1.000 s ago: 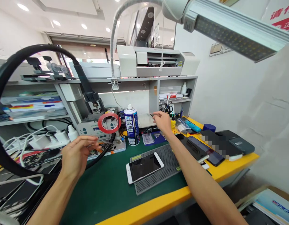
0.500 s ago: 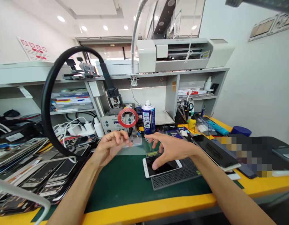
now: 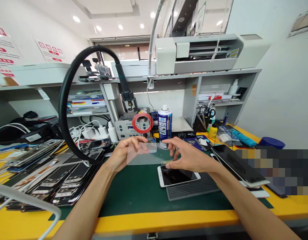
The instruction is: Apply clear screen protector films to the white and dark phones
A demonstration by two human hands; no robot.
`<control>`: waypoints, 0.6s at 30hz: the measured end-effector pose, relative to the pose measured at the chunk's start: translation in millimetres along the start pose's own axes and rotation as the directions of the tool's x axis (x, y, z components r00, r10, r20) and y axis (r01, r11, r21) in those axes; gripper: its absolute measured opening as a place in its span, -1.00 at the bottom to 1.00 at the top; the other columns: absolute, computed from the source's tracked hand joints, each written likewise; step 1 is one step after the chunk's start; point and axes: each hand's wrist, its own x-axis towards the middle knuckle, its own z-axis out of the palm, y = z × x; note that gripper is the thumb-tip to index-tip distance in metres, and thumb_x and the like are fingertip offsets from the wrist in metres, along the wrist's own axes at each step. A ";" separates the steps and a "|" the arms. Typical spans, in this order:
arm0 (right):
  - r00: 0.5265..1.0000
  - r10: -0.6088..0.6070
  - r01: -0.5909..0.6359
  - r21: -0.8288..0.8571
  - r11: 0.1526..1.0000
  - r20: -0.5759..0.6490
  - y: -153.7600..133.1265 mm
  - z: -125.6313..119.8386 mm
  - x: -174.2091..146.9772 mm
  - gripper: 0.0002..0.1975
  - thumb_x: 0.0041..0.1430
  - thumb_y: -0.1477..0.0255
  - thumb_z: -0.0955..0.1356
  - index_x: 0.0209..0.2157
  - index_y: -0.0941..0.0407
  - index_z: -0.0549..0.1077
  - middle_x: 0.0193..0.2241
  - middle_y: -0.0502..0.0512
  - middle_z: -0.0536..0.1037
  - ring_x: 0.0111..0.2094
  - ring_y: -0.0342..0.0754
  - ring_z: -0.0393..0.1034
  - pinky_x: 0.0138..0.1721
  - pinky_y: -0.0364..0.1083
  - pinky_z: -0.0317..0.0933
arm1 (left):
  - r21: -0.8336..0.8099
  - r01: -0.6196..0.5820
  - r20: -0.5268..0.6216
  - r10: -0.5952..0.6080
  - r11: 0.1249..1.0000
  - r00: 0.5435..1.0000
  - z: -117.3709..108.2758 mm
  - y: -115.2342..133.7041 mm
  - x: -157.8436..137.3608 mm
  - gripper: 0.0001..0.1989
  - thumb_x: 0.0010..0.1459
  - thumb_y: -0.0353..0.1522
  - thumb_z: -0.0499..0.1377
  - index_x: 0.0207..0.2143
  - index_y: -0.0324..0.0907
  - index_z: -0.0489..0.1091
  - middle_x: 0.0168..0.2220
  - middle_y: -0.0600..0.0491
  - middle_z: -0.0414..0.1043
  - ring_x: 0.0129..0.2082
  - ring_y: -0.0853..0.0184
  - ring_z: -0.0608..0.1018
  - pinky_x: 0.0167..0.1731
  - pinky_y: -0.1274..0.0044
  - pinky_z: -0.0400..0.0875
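My left hand (image 3: 125, 151) is closed on a thin clear plastic film (image 3: 137, 158), held upright above the green mat (image 3: 129, 190). Its see-through sheet stretches from those fingers toward the right. Over the far side of a white phone (image 3: 177, 176) hovers my right hand (image 3: 187, 155), thumb and forefinger apart, with nothing visible between them. Face up, the phone shows a dark screen and lies partly on a grey perforated pad (image 3: 193, 190). Where the film's right edge ends near my right fingers is hard to see.
Stacks of phone parts (image 3: 71, 180) crowd the left side beneath a black flexible hose (image 3: 62, 110). A blue-and-white spray can (image 3: 165, 126) and a red tape roll (image 3: 134, 123) stand behind the hands. On the right lies a large dark screen (image 3: 238, 163).
The view has shifted slightly left. My right thumb has lifted from over the phone's screen toward its far edge. The film remains in my left hand, now showing more clearly.
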 end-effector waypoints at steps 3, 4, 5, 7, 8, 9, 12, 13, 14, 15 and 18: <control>0.999 -0.006 0.006 0.001 1.000 -0.054 1.5 1.7 -1.5 -0.24 0.02 0.21 0.48 0.22 -0.03 0.18 -0.13 0.08 0.30 -0.27 -0.05 0.33 -0.29 -0.03 0.37 | -0.015 0.053 -0.052 -0.054 0.998 0.997 3.4 1.5 1.1 -0.79 0.15 -0.48 0.20 -0.13 -0.21 0.49 -0.01 -0.11 0.46 -0.25 0.20 0.59 -0.09 0.16 0.47; 0.997 -0.008 0.008 -0.007 1.000 -0.072 1.9 2.2 -1.9 -0.26 0.03 0.22 0.48 0.22 -0.03 0.18 -0.13 0.08 0.30 -0.27 -0.05 0.33 -0.29 -0.03 0.37 | -0.035 0.072 -0.063 -0.074 0.997 0.995 4.2 1.8 1.4 -0.73 0.17 -0.48 0.19 -0.06 -0.21 0.47 -0.01 -0.14 0.47 -0.27 0.20 0.59 -0.12 0.17 0.48; 0.996 -0.012 0.010 -0.020 1.000 -0.090 2.4 2.8 -2.1 -0.27 0.04 0.23 0.47 0.21 -0.03 0.18 -0.14 0.08 0.30 -0.27 -0.04 0.33 -0.29 -0.03 0.36 | -0.056 0.090 -0.073 -0.094 0.994 0.993 4.8 2.0 1.8 -0.71 0.18 -0.47 0.17 -0.03 -0.23 0.45 -0.02 -0.16 0.49 -0.31 0.20 0.60 -0.14 0.17 0.50; 0.992 -0.024 0.018 -0.053 0.998 -0.127 3.2 4.0 -1.9 -0.28 0.04 0.25 0.47 0.21 -0.03 0.19 -0.14 0.08 0.30 -0.26 -0.03 0.32 -0.27 -0.02 0.36 | -0.091 0.123 -0.098 -0.132 0.988 0.986 4.9 2.0 2.3 -0.72 0.22 -0.43 0.14 -0.02 -0.28 0.44 -0.09 -0.17 0.53 -0.39 0.23 0.61 -0.21 0.21 0.53; 0.989 -0.031 0.022 -0.067 0.997 -0.145 3.6 4.6 -1.5 -0.28 0.05 0.26 0.47 0.21 -0.02 0.19 -0.14 0.08 0.30 -0.26 -0.03 0.32 -0.27 -0.02 0.35 | -0.106 0.139 -0.109 -0.150 0.985 0.983 4.5 2.0 2.6 -0.72 0.24 -0.40 0.12 -0.03 -0.30 0.45 -0.13 -0.17 0.55 -0.43 0.24 0.60 -0.25 0.24 0.54; 0.986 -0.038 0.025 -0.082 0.996 -0.161 4.0 5.2 -1.0 -0.28 0.05 0.26 0.46 0.22 -0.03 0.18 -0.15 0.09 0.30 -0.26 -0.02 0.32 -0.26 -0.01 0.35 | -0.120 0.155 -0.118 -0.169 0.981 0.979 4.0 2.1 2.9 -0.71 0.26 -0.36 0.10 -0.04 -0.32 0.46 -0.17 -0.17 0.57 -0.45 0.24 0.60 -0.30 0.27 0.55; 0.975 -0.062 0.036 -0.122 0.992 -0.213 5.8 6.7 0.6 -0.30 0.08 0.28 0.44 0.22 -0.03 0.18 -0.15 0.10 0.31 -0.25 -0.01 0.31 -0.25 0.00 0.34 | -0.158 0.217 -0.122 -0.238 0.963 0.964 2.5 3.2 3.8 -0.60 0.30 -0.23 0.03 -0.13 -0.37 0.50 -0.25 -0.20 0.59 -0.46 0.21 0.60 -0.43 0.35 0.55; 0.971 -0.071 0.041 -0.134 0.990 -0.227 6.6 7.0 1.0 -0.31 0.08 0.28 0.44 0.22 -0.03 0.17 -0.15 0.10 0.30 -0.25 0.00 0.31 -0.25 0.01 0.34 | -0.167 0.240 -0.114 -0.261 0.956 0.959 2.4 3.8 4.1 -0.56 0.30 -0.18 0.02 -0.17 -0.38 0.52 -0.27 -0.21 0.59 -0.46 0.20 0.60 -0.45 0.35 0.55; 0.968 -0.078 0.044 -0.146 0.988 -0.238 7.4 7.3 1.3 -0.32 0.09 0.28 0.43 0.22 -0.03 0.17 -0.15 0.11 0.30 -0.25 0.00 0.31 -0.24 0.02 0.34 | -0.170 0.262 -0.100 -0.281 0.950 0.954 2.5 4.3 4.3 -0.52 0.30 -0.14 0.00 -0.19 -0.38 0.53 -0.27 -0.22 0.59 -0.46 0.18 0.60 -0.46 0.35 0.55; 0.965 -0.083 0.045 -0.156 0.987 -0.248 8.1 7.5 1.6 -0.33 0.10 0.29 0.42 0.22 -0.03 0.17 -0.16 0.11 0.30 -0.26 0.00 0.30 -0.23 0.03 0.34 | -0.167 0.280 -0.082 -0.296 0.945 0.952 2.9 4.9 4.2 -0.49 0.29 -0.10 0.00 -0.21 -0.37 0.53 -0.29 -0.22 0.59 -0.46 0.18 0.60 -0.46 0.35 0.55; 0.960 -0.085 0.038 -0.178 0.983 -0.268 9.9 7.5 2.0 -0.33 0.12 0.29 0.40 0.23 -0.03 0.15 -0.16 0.11 0.29 -0.26 0.00 0.29 -0.24 0.03 0.34 | -0.088 0.302 -0.035 -0.306 0.949 0.951 4.9 5.0 2.5 -0.52 0.27 -0.09 0.05 -0.23 -0.34 0.52 -0.40 -0.16 0.57 -0.49 0.21 0.58 -0.47 0.37 0.54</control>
